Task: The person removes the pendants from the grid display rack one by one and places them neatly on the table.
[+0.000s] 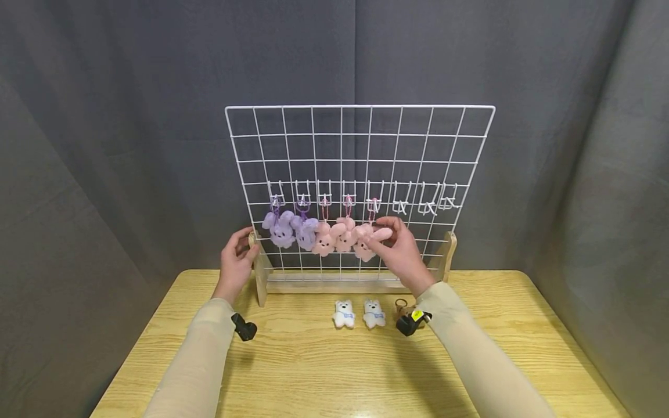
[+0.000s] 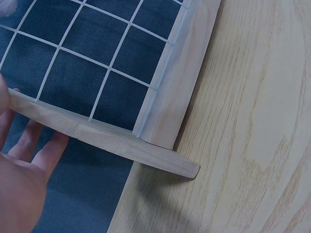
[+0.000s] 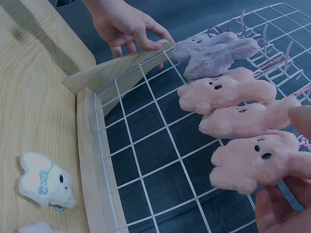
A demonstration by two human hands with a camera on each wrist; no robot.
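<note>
My left hand [image 1: 235, 266] grips the left post of the wooden stand [image 1: 260, 278], thumb in front and fingers behind it. A white wire grid [image 1: 360, 106] stands in that stand, with a row of white hooks across it. Between thumb and fingers, my right hand [image 1: 405, 255] holds the rightmost pink bunny plush keychain [image 3: 252, 162], whose pink chain loops over a hook. Left of it hang two more pink bunny keychains [image 1: 324, 239] and two purple plush keychains [image 1: 282, 230]. Several hooks [image 1: 428, 206] to the right carry nothing.
Two white bear plushes [image 1: 344, 314] lie on the wooden table [image 1: 313, 371] before the stand. Beside them a brown item with a ring [image 1: 401, 303] is partly hidden by the right wrist camera. A dark curtain [image 1: 292, 52] hangs behind.
</note>
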